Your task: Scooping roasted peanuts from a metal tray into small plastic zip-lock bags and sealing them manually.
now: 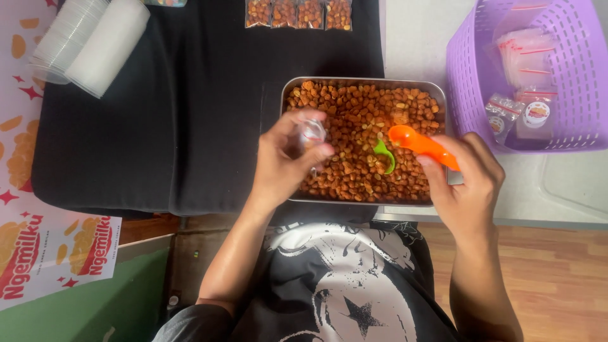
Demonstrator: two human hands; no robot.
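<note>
Small clear bag (311, 132) — pinched in left hand (288, 161), held just above near-left part of metal tray (437, 88). Thin film, near weightless, limp and crinkly by the look; likely slippery, mouth prone to closing. Best taken at the top edge, thumb and fingers on opposite sides, as held now. Bag outline blurred, so whether the mouth is open cannot be told.

Orange scoop (418, 144) — rigid plastic, light, clamped by its handle in right hand (465, 183), bowl pointing left over tray. Green scoop (384, 155) lying among roasted nuts (361, 126); loose, hard, likely to roll and spill.

Left forearm angled up from the body, wrist bent inward, fingers curled tight on film. Right wrist cocked, thumb on top of handle.

Purple basket (468, 76) to the right, sealed packets inside. Filled packets (297, 14) in a row on black cloth (190, 95); stacked clear cups (69, 38) top left.
</note>
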